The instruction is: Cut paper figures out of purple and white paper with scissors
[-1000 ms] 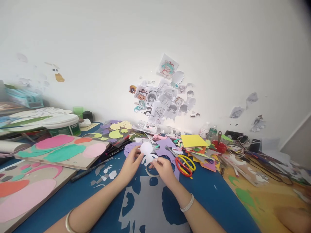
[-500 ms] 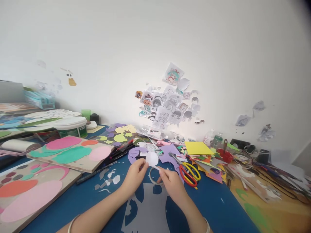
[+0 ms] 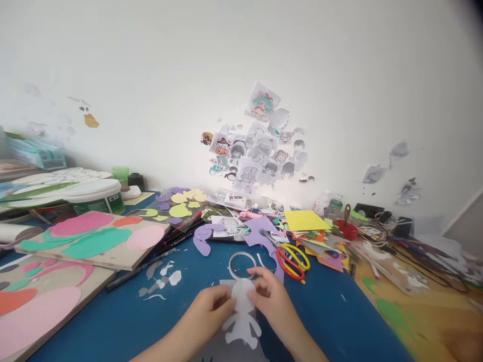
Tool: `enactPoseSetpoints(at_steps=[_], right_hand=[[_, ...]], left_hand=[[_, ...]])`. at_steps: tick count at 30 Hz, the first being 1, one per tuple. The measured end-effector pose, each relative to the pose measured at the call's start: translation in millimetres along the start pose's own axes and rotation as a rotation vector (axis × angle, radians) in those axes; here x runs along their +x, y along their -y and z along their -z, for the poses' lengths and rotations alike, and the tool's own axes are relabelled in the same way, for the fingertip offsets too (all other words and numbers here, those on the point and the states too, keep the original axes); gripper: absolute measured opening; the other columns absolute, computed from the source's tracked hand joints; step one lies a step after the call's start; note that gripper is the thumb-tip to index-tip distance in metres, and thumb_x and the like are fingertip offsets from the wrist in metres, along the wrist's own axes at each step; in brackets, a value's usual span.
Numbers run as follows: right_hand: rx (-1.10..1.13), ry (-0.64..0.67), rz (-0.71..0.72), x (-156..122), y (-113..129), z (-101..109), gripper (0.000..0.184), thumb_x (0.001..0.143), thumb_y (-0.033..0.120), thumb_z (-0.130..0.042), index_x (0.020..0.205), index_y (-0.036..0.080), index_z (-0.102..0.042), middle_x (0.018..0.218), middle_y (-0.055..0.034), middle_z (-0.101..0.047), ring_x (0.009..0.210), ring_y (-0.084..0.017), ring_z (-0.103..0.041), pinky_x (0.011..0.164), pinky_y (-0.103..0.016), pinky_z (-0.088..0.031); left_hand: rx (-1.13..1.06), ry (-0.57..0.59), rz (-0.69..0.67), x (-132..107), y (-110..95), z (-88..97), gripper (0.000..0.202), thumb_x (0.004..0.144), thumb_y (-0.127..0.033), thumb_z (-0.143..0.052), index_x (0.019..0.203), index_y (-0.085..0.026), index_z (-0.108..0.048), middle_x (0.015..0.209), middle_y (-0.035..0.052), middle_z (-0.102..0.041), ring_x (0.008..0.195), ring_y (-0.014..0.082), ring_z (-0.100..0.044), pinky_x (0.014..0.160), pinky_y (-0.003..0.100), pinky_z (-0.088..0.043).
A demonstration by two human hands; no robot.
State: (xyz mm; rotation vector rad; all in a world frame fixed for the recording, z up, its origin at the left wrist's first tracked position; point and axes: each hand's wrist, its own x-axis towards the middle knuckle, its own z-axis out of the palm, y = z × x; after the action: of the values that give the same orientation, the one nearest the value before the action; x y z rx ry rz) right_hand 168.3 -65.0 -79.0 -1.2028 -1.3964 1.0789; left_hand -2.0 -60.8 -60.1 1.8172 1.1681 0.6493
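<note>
A white paper figure cutout (image 3: 242, 323), with a round head and small limbs, is between my two hands. My left hand (image 3: 214, 307) pinches the left edge of its head with thumb and forefinger. On the opposite edge, my right hand (image 3: 270, 297) has its thumb against the head, fingers curled. Just beyond the right fingertips lies a roll of tape (image 3: 242, 265) on the blue tabletop. Under the cutout is a grey sheet with shapes cut out of it (image 3: 227, 354), partly hidden by my hands and the figure.
Red-and-yellow scissors (image 3: 292, 262) lie right of the tape, beside purple paper (image 3: 261, 232). A stack of coloured paper (image 3: 306, 221) sits behind them. White and grey scraps (image 3: 174, 277) are scattered at left, near boards holding coloured cutouts (image 3: 101, 241). A white-lidded tub (image 3: 92, 193) stands farther back.
The tape roll has left my right hand and rests on the table. The white cutout has come nearer to me, and both hands now hold its head. The view has shifted slightly.
</note>
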Motion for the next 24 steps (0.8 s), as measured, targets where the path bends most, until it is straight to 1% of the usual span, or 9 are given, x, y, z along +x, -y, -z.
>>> enactPoseSetpoints(at_steps=[2, 3, 5, 7, 10, 13, 18, 21, 24], right_hand=[[0.057, 0.043, -0.112, -6.0, -5.4, -1.6, 0.036, 0.065, 0.027, -0.062, 0.099, 0.017, -0.055, 0.058, 0.0056, -0.054, 0.051, -0.012, -0.053, 0.049, -0.023, -0.046], [0.075, 0.052, -0.162, -8.2, -7.3, -2.2, 0.036, 0.065, 0.027, -0.062, 0.098, 0.017, -0.055, 0.058, 0.0056, -0.054, 0.051, -0.013, -0.054, 0.049, -0.023, -0.047], [0.08, 0.064, -0.218, -11.0, -9.1, -3.2, 0.035, 0.065, 0.026, -0.061, 0.098, 0.017, -0.055, 0.059, 0.0051, -0.054, 0.053, -0.014, -0.055, 0.049, -0.024, -0.048], [0.024, 0.072, -0.2, -11.9, -8.4, -4.2, 0.033, 0.066, 0.022, -0.058, 0.099, 0.017, -0.055, 0.061, 0.0042, -0.055, 0.056, -0.014, -0.057, 0.051, -0.024, -0.048], [-0.137, 0.043, -0.126, -10.5, -5.1, -6.5, 0.031, 0.069, 0.018, -0.054, 0.1, 0.02, -0.058, 0.067, 0.0031, -0.057, 0.061, -0.015, -0.057, 0.056, -0.025, -0.047], [-0.245, -0.001, -0.106, -8.3, -4.3, -9.7, 0.03, 0.07, 0.017, -0.053, 0.1, 0.021, -0.059, 0.07, 0.0017, -0.058, 0.066, -0.017, -0.059, 0.06, -0.028, -0.048], [-0.295, -0.05, -0.112, -11.1, -8.7, -15.9, 0.031, 0.071, 0.016, -0.053, 0.1, 0.022, -0.061, 0.083, -0.0019, -0.062, 0.072, -0.019, -0.061, 0.062, -0.03, -0.051], [-0.282, -0.073, -0.088, -14.5, -9.8, -19.2, 0.032, 0.07, 0.015, -0.055, 0.1, 0.023, -0.062, 0.088, -0.0027, -0.062, 0.074, -0.018, -0.062, 0.064, -0.03, -0.052], [-0.294, -0.053, -0.045, -15.4, -8.6, -21.7, 0.032, 0.07, 0.012, -0.055, 0.099, 0.023, -0.062, 0.089, -0.0027, -0.061, 0.074, -0.018, -0.061, 0.064, -0.03, -0.052]], left_hand=[[0.071, 0.019, 0.008, -8.5, 6.7, 0.0, 0.022, 0.078, -0.036, -0.041, 0.065, -0.019, -0.047, 0.057, -0.0054, -0.037, 0.054, 0.0122, -0.038, 0.051, 0.023, -0.03], [0.104, 0.008, 0.008, -12.3, 11.7, 0.5, 0.021, 0.079, -0.036, -0.041, 0.076, -0.019, -0.052, 0.059, -0.0048, -0.042, 0.055, 0.0128, -0.041, 0.051, 0.023, -0.032], [0.171, -0.051, -0.004, -19.5, 23.5, 1.7, 0.026, 0.082, -0.036, -0.04, 0.1, -0.021, -0.053, 0.071, -0.0012, -0.053, 0.063, 0.0147, -0.05, 0.055, 0.023, -0.04], [0.224, -0.097, -0.037, -26.0, 34.8, 2.3, 0.031, 0.084, -0.037, -0.04, 0.109, -0.022, -0.05, 0.085, 0.0032, -0.059, 0.074, 0.0166, -0.057, 0.062, 0.025, -0.047], [0.306, -0.151, -0.141, -34.3, 45.9, 0.9, 0.029, 0.086, -0.038, -0.041, 0.11, -0.026, -0.051, 0.101, 0.0052, -0.061, 0.089, 0.0171, -0.06, 0.074, 0.025, -0.052], [0.434, -0.188, -0.261, -39.7, 51.5, -2.5, 0.027, 0.086, -0.037, -0.043, 0.11, -0.028, -0.052, 0.109, 0.0041, -0.061, 0.095, 0.0165, -0.061, 0.079, 0.024, -0.053], [0.708, -0.303, -0.469, -41.6, 61.4, -8.6, 0.037, 0.085, -0.035, -0.046, 0.122, -0.028, -0.048, 0.118, 0.0048, -0.06, 0.104, 0.0215, -0.059, 0.082, 0.029, -0.053], [0.837, -0.297, -0.607, -40.5, 65.5, -11.3, 0.04, 0.086, -0.034, -0.047, 0.125, -0.028, -0.047, 0.121, 0.0038, -0.059, 0.104, 0.0228, -0.058, 0.082, 0.031, -0.053], [0.921, -0.296, -0.673, -39.8, 66.2, -12.8, 0.037, 0.086, -0.029, -0.045, 0.123, -0.027, -0.049, 0.123, 0.0045, -0.057, 0.105, 0.0241, -0.057, 0.083, 0.035, -0.052]])
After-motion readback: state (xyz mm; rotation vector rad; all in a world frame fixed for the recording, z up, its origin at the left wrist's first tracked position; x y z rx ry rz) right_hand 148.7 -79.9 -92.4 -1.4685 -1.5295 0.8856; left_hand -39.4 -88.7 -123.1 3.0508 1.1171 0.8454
